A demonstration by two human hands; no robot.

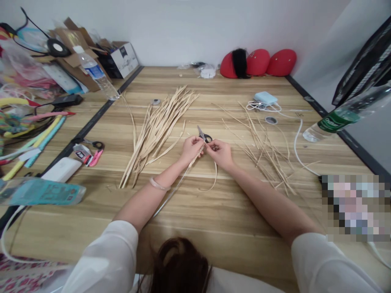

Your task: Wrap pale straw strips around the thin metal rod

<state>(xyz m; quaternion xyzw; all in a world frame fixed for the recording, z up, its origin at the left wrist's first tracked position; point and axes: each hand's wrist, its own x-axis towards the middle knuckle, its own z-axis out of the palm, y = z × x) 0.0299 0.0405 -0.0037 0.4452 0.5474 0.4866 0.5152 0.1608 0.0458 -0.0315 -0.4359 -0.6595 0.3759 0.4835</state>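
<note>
1. Pinching a thin pale straw strip, the left hand and right hand meet fingertip to fingertip above the wooden table.
2. Lying just behind them are black-handled scissors.
3. Loose tan straw bundle rests to the left.

Place: a craft workroom.
Signs: wooden table strewn with straw strips, scissors, cardboard boxes.

Pale wooden table against a plain white wall.
</note>
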